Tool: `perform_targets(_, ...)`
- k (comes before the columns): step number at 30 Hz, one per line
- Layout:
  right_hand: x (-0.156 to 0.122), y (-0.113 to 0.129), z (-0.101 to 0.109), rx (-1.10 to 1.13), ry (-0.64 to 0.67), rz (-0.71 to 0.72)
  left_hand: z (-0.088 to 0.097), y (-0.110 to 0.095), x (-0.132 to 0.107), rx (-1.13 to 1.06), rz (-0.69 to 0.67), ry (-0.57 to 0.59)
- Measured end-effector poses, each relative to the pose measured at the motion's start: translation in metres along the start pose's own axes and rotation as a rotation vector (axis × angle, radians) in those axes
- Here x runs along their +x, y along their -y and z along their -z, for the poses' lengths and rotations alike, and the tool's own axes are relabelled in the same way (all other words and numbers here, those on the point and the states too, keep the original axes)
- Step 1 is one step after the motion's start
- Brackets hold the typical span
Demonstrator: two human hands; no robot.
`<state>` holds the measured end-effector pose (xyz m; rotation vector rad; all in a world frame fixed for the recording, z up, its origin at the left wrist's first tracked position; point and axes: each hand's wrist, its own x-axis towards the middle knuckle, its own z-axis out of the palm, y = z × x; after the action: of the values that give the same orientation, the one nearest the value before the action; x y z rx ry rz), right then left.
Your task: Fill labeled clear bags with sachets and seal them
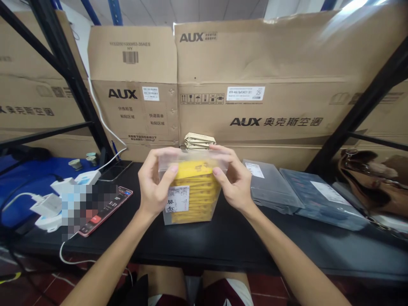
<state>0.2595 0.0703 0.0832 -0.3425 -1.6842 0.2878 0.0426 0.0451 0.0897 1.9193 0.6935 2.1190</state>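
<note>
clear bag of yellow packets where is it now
Head view, centre: the clear bag of yellow packets stands on the black table, held by the left hand and right hand, between a phone to its left and grey parcels to its right.

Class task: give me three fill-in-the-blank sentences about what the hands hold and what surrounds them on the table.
1. The left hand and right hand grip a clear plastic bag of flat ____ packets.
2. The bag's white paper label sits nearer the ____ hand.
3. The brown cardboard boxes behind the black table bear the printed brand ____.

Missing words: yellow; left; AUX.
</note>
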Motion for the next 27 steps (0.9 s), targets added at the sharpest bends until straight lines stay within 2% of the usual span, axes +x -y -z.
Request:
perform_targets(9,0.002,0.007,-0.004,0.035,-0.111,-0.133,-0.014,0.004,-0.003,-0.069,0.065,-0.057)
perform_targets(14,0.004,0.009,-0.006,0.054,-0.116,-0.179,-0.014,0.004,-0.003,-0.053,0.094,-0.095)
perform_targets(27,0.003,0.006,-0.005,0.118,-0.119,-0.253,-0.014,0.003,0.002,-0.183,0.207,-0.122)
